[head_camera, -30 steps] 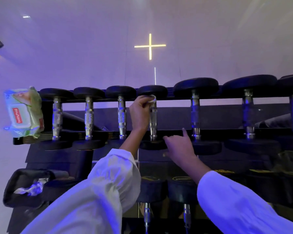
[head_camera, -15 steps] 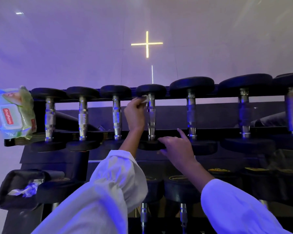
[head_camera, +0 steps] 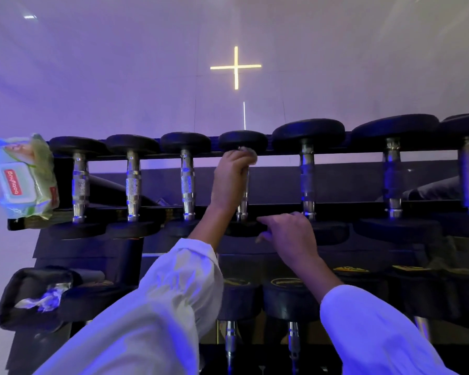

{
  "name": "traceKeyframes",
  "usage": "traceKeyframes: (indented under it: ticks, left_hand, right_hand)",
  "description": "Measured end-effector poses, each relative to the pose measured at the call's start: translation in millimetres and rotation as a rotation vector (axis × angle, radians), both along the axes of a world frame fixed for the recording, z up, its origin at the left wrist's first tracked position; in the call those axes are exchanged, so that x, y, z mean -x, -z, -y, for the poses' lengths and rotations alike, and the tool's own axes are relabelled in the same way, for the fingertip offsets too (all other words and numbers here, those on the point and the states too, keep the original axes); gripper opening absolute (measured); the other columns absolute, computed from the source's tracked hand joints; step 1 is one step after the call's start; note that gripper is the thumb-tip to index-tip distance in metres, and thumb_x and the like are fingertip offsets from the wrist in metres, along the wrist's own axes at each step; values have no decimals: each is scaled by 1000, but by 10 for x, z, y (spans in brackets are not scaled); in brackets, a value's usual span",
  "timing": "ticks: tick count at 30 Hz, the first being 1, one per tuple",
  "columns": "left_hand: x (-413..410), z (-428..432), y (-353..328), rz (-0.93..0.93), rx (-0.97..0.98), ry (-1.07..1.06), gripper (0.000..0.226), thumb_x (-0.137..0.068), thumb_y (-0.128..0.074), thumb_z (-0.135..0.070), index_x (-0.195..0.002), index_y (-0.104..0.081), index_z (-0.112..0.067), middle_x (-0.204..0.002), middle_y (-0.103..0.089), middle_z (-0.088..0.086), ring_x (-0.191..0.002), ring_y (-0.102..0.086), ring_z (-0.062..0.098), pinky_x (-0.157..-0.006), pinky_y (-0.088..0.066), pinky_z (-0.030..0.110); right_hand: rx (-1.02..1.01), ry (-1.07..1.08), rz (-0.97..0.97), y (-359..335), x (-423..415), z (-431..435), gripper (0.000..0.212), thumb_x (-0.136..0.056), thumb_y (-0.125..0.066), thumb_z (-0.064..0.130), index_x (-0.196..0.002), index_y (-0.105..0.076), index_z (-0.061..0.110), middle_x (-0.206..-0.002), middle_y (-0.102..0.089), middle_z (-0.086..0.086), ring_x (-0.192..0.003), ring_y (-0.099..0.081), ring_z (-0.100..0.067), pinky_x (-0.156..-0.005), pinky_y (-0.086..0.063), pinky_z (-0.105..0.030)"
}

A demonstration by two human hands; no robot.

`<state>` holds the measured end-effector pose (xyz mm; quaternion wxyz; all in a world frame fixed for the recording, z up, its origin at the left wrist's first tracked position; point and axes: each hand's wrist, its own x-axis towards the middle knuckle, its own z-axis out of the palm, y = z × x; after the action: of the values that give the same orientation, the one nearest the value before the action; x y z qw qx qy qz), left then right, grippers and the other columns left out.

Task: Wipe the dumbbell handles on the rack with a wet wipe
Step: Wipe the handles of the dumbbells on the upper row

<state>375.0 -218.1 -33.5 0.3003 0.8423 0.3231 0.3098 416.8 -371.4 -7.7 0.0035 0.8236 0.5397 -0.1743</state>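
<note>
Hands at work on a dumbbell rack (head_camera: 157, 209). We see the left hand (head_camera: 232, 175) curled round the far end of the fourth dumbbell handle (head_camera: 243, 204), pinching a wet wipe (head_camera: 248, 152) against the steel just under the far head. The right hand (head_camera: 290, 234) rests with loosely extended fingers on the near head (head_camera: 244, 228), holding nothing. We judge the wipe soft, limp and damp, best wrapped round the rigid, knurled handle. The heavy dumbbell needs no lifting. At the rack's left end sits a pack of wipes (head_camera: 22, 177). Below it, a black bag (head_camera: 25, 280) holds crumpled wipes (head_camera: 49, 296).
</note>
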Motion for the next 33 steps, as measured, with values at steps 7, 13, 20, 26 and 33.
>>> traceKeyframes:
  ticks: [7, 13, 20, 26, 33]
  left_hand:
    - [-74, -41, 34, 265, 552, -399, 21, -79, -57, 7, -87, -73, -3, -82, -68, 1, -79, -61, 13, -75, -50, 24]
    - [27, -29, 52, 61, 158, -104, 22, -78, -56, 8, -88, -72, -4, -94, -68, -2, -87, -61, 8, -78, -47, 17]
    - [163, -187, -90, 139, 1044, -274, 17, -81, -60, 8, -85, -66, -8, -49, -61, -11, -52, -52, 3, -53, -44, 14]
    - [484, 61, -332, -13, 1135, -108, 21, -80, -60, 11, -92, -64, -5, -68, -58, 3, -59, -53, 10, -50, -46, 13]
    - [467, 392, -539, 51, 1218, -3, 18, -84, -58, 7, -97, -65, -3, -73, -59, 5, -65, -52, 13, -56, -44, 15]
  right_hand:
    - [-17, -5, 17, -16, -4, 8, 41, -90, -51, 39, -130, -51, 31, -114, -66, 2, -109, -57, -18, -87, -35, -30]
    - [-6, -12, 21, -29, -7, -1, 37, -90, -52, 38, -126, -55, 29, -112, -66, 1, -107, -58, -18, -85, -35, -30]
    - [-4, -24, 18, -10, -6, 15, 40, -91, -51, 38, -130, -51, 28, -120, -63, 3, -113, -55, -19, -92, -33, -32]
    - [-244, 35, -177, -48, 135, 245, 47, -77, -71, 20, -123, -60, 15, -122, -63, -2, -119, -56, -19, -109, -26, -36]
    - [-360, 392, -399, -451, 199, 708, 35, -85, -65, 26, -119, -63, 21, -121, -64, 6, -112, -57, -7, -91, -33, -10]
